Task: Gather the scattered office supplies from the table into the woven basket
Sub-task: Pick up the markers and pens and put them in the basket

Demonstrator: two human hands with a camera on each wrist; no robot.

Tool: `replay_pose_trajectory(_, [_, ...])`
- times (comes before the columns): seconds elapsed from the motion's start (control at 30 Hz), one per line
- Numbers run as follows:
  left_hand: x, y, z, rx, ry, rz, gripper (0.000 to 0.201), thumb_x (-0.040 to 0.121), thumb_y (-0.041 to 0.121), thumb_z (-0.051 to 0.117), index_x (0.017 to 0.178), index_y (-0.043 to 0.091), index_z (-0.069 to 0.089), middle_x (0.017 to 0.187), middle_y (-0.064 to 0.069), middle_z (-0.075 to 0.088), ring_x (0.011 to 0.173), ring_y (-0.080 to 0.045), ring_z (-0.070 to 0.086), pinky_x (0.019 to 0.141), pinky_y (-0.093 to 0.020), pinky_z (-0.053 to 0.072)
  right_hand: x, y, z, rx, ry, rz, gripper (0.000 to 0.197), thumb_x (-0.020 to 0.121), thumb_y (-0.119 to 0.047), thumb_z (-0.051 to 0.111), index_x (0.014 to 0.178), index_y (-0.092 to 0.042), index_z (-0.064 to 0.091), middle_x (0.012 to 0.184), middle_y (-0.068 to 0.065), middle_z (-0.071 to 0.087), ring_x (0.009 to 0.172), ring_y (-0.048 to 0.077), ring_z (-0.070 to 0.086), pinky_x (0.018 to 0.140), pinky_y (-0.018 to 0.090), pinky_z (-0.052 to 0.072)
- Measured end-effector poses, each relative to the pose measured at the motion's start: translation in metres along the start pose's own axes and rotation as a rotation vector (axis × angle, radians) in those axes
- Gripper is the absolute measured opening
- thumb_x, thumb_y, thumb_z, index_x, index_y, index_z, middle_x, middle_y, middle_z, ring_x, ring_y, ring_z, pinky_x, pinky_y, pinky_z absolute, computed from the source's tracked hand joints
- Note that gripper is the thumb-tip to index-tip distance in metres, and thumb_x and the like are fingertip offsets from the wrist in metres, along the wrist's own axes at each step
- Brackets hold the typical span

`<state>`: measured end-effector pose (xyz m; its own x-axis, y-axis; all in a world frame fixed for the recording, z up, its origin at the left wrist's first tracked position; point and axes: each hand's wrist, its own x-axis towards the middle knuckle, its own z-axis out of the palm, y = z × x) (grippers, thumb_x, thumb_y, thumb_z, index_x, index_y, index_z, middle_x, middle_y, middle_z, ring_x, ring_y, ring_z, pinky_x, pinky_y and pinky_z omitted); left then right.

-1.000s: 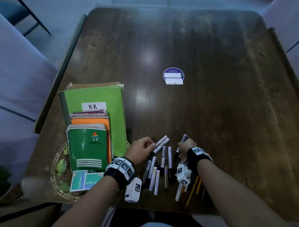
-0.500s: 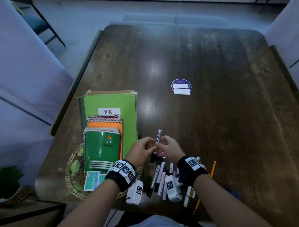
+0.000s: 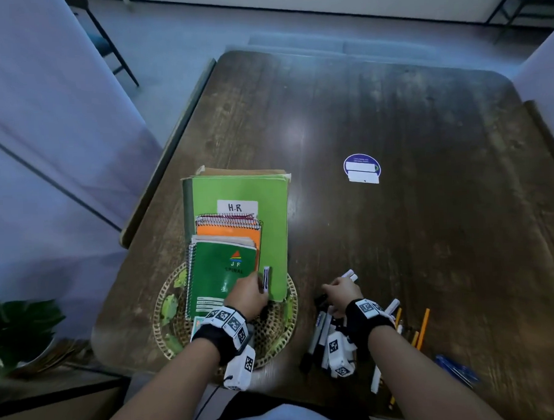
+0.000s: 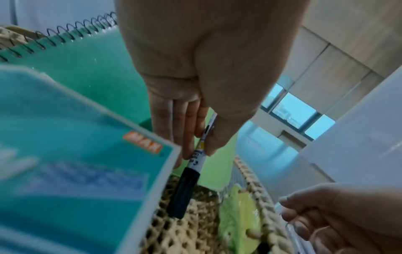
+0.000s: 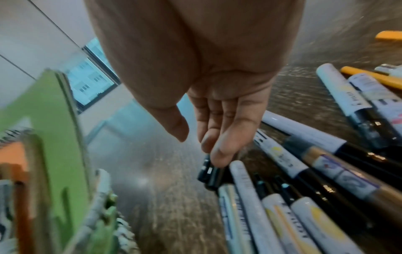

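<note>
My left hand (image 3: 250,293) (image 4: 195,149) pinches a white marker (image 3: 266,278) (image 4: 196,159) between thumb and fingers, black cap pointing down into the woven basket (image 3: 161,313) (image 4: 256,189). The basket holds a green folder (image 3: 237,192), an orange notebook (image 3: 229,231), a green spiral notebook (image 3: 221,275) and a teal box (image 4: 65,171). My right hand (image 3: 342,292) (image 5: 208,146) hovers with relaxed fingers over a pile of markers (image 3: 319,335) (image 5: 282,197). One fingertip touches a black cap (image 5: 207,171).
Yellow pencils (image 3: 422,327) and blue pens (image 3: 454,370) lie right of the markers near the table's front edge. A round blue sticker (image 3: 361,168) sits mid-table. A potted plant (image 3: 17,329) stands low at the left, beside the table.
Both hands met at one marker. My left hand then carried it left over the basket. My right hand dropped back to the marker pile.
</note>
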<state>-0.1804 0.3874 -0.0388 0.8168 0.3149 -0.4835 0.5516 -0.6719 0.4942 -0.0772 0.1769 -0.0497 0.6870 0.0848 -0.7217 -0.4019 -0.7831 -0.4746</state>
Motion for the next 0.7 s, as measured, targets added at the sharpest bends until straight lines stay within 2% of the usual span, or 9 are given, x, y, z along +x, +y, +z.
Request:
replay_pose_trajectory(0.1, [0.006, -0.006, 0.006, 0.095, -0.017, -0.010, 0.010, 0.094, 0.020, 0.060, 0.103, 0.014, 0.060, 0.094, -0.004, 0.069, 0.082, -0.021, 0.068, 0.079, -0.038, 0.059, 0.014, 0.013, 0.003, -0.125, -0.024, 0.067, 0.027, 0.091, -0.027, 0.055, 0.088, -0.002, 0.066, 0.076, 0.015, 0.070, 0.070, 0.032, 0.071, 0.068, 0.041, 0.062])
replay_pose_trajectory(0.17, [0.011, -0.008, 0.011, 0.154, -0.020, -0.001, 0.007, 0.093, 0.016, 0.056, 0.100, 0.013, 0.059, 0.091, -0.006, 0.069, 0.079, -0.023, 0.067, 0.075, -0.040, 0.059, 0.013, 0.011, 0.005, -0.138, -0.033, 0.110, 0.030, 0.093, -0.030, 0.057, 0.093, 0.000, 0.064, 0.072, 0.013, 0.067, 0.063, 0.029, 0.069, 0.064, 0.036, 0.060])
replay_pose_trajectory(0.27, [0.013, -0.006, 0.012, 0.215, -0.031, -0.011, 0.007, 0.095, 0.012, 0.052, 0.098, 0.011, 0.059, 0.089, -0.008, 0.067, 0.078, -0.025, 0.066, 0.075, -0.041, 0.059, 0.012, 0.007, 0.007, -0.158, -0.010, 0.133, 0.029, 0.095, -0.032, 0.057, 0.090, -0.004, 0.061, 0.073, 0.012, 0.061, 0.059, 0.026, 0.067, 0.059, 0.030, 0.055])
replay_pose_trajectory(0.3, [0.013, -0.005, 0.013, 0.229, -0.034, -0.013, 0.008, 0.096, 0.012, 0.052, 0.098, 0.010, 0.059, 0.090, -0.009, 0.066, 0.078, -0.025, 0.066, 0.075, -0.041, 0.059, 0.013, 0.007, 0.009, -0.158, -0.007, 0.132, 0.027, 0.095, -0.031, 0.055, 0.090, -0.005, 0.062, 0.076, 0.012, 0.061, 0.063, 0.026, 0.068, 0.063, 0.030, 0.055])
replay_pose_trajectory(0.4, [0.014, -0.002, 0.012, 0.270, -0.042, -0.021, 0.011, 0.097, 0.013, 0.052, 0.097, 0.008, 0.061, 0.092, -0.011, 0.068, 0.081, -0.028, 0.066, 0.076, -0.041, 0.058, 0.018, 0.010, 0.014, -0.145, -0.016, 0.139, 0.027, 0.094, -0.026, 0.052, 0.100, -0.005, 0.066, 0.078, 0.012, 0.057, 0.085, 0.032, 0.070, 0.086, 0.042, 0.057])
replay_pose_trajectory(0.47, [0.014, -0.001, 0.011, 0.282, -0.043, -0.023, 0.013, 0.097, 0.012, 0.051, 0.094, 0.008, 0.062, 0.091, -0.012, 0.068, 0.080, -0.028, 0.067, 0.076, -0.041, 0.059, 0.023, 0.015, 0.016, -0.084, -0.003, 0.138, 0.026, 0.093, -0.027, 0.057, 0.104, -0.006, 0.066, 0.086, 0.011, 0.060, 0.085, 0.029, 0.066, 0.081, 0.040, 0.058])
replay_pose_trajectory(0.53, [0.014, 0.000, 0.010, 0.290, -0.046, -0.028, 0.014, 0.097, 0.011, 0.050, 0.092, 0.007, 0.062, 0.088, -0.011, 0.067, 0.078, -0.028, 0.066, 0.074, -0.040, 0.058, 0.026, 0.017, 0.017, -0.010, 0.004, 0.148, 0.014, 0.092, -0.027, 0.060, 0.089, -0.013, 0.062, 0.093, 0.012, 0.064, 0.078, 0.026, 0.062, 0.074, 0.037, 0.060])
replay_pose_trajectory(0.6, [0.011, 0.002, 0.007, 0.281, -0.039, -0.033, 0.014, 0.096, 0.012, 0.048, 0.092, 0.007, 0.061, 0.086, -0.011, 0.065, 0.075, -0.027, 0.063, 0.070, -0.039, 0.056, 0.030, 0.022, 0.018, 0.053, -0.012, 0.170, 0.018, 0.093, -0.023, 0.060, 0.078, -0.015, 0.053, 0.085, 0.008, 0.062, 0.071, 0.023, 0.061, 0.068, 0.037, 0.060])
replay_pose_trajectory(0.7, [0.006, 0.001, 0.004, 0.233, -0.018, -0.023, 0.012, 0.096, 0.015, 0.048, 0.093, 0.010, 0.059, 0.086, -0.008, 0.062, 0.075, -0.025, 0.061, 0.068, -0.035, 0.053, 0.029, 0.024, 0.014, 0.138, -0.039, 0.203, 0.019, 0.092, -0.021, 0.062, 0.076, -0.015, 0.054, 0.078, 0.008, 0.063, 0.063, 0.021, 0.063, 0.058, 0.032, 0.059])
